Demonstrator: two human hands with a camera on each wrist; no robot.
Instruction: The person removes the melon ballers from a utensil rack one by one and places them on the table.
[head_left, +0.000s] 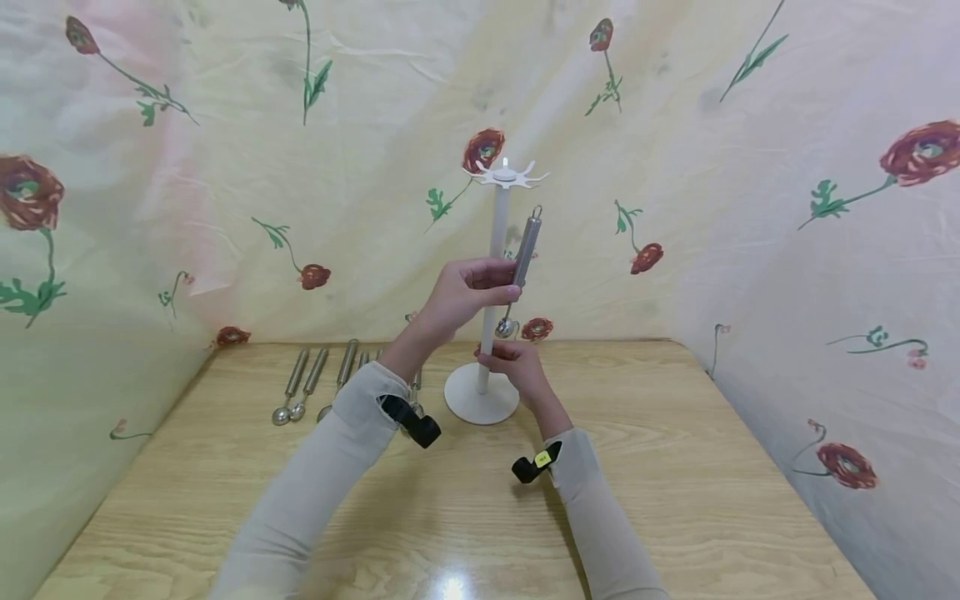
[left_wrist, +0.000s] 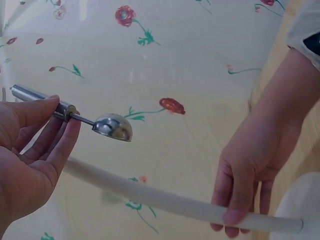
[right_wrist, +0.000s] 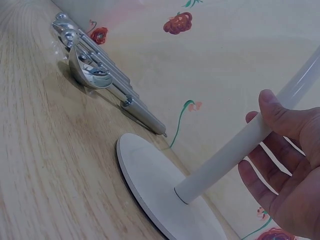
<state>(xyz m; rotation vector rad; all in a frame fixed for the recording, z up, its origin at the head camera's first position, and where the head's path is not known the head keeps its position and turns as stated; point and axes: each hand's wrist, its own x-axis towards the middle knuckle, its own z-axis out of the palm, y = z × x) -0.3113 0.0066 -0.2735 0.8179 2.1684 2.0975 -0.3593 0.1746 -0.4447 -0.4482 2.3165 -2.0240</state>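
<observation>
My left hand (head_left: pixel 465 292) pinches the handle of a melon baller (head_left: pixel 527 250) between thumb and fingers. The tool is polished steel, tilted, with its hanging loop up and its small round bowl (left_wrist: pixel 114 127) down. It is raised beside the white pole (head_left: pixel 498 221) of an upright stand, below the ring of hooks (head_left: pixel 504 175) on top. Low on that pole, just above the round white base (head_left: pixel 480 408), my right hand (head_left: pixel 521 371) grips with thumb and fingers. Its hold shows closely in the right wrist view, with the thumb across the pole (right_wrist: pixel 225 160).
Left of the stand, several steel scoops (head_left: pixel 303 383) and similar utensils lie in a row on the wooden table (head_left: pixel 645 500), partly hidden by my left forearm. One with a larger bowl (right_wrist: pixel 90 70) lies nearest the base. A flowered cloth (head_left: pixel 375 208) hangs behind and on both sides.
</observation>
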